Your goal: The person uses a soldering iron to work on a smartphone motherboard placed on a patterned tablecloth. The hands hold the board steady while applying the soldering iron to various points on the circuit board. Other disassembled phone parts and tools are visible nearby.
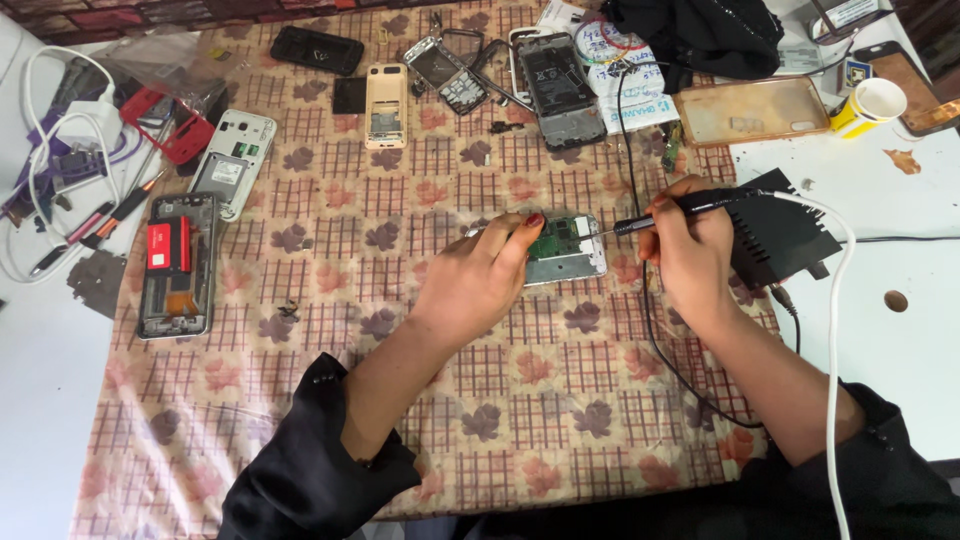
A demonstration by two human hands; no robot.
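Left to right: an opened phone frame with a red part (176,265) lies on the checked cloth (330,400) covering the table (900,260). The left hand (480,275), fingers closed, pins the phone circuit board (563,247) at the cloth's centre. The right hand (690,250), fingers wrapped around a black soldering iron (680,212), sets its tip on the board's right edge. A black perforated plate (780,235) lies just beside that hand.

Black long sleeves pushed up both forearms; dark red nail polish on left hand (478,278) thumb.
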